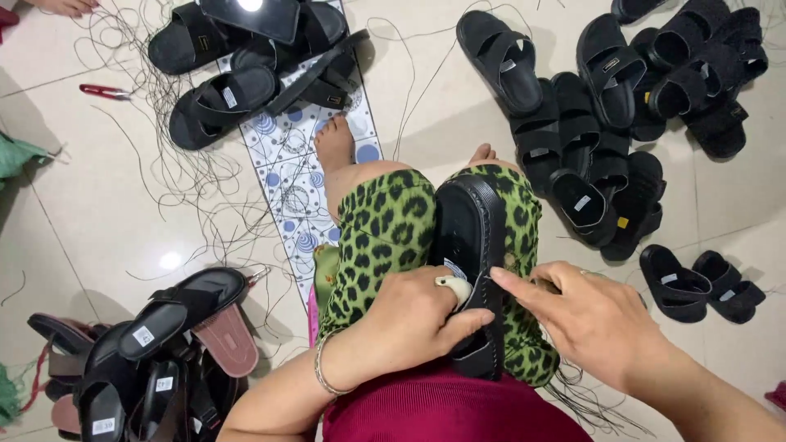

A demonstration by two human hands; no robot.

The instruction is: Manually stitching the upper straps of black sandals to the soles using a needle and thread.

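Head view: both hands [491, 315] pinch the black sandal [471, 262], lengthwise, toe away.

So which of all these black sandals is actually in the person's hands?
The black platform sandal on edge between the knees; left hand grips it, right hand pinches its rim.

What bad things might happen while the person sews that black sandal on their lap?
The right hand pinches at the black sandal edge close to the left hand, so a finger might get pricked. Loose threads lie across the floor and could tangle the bare foot.
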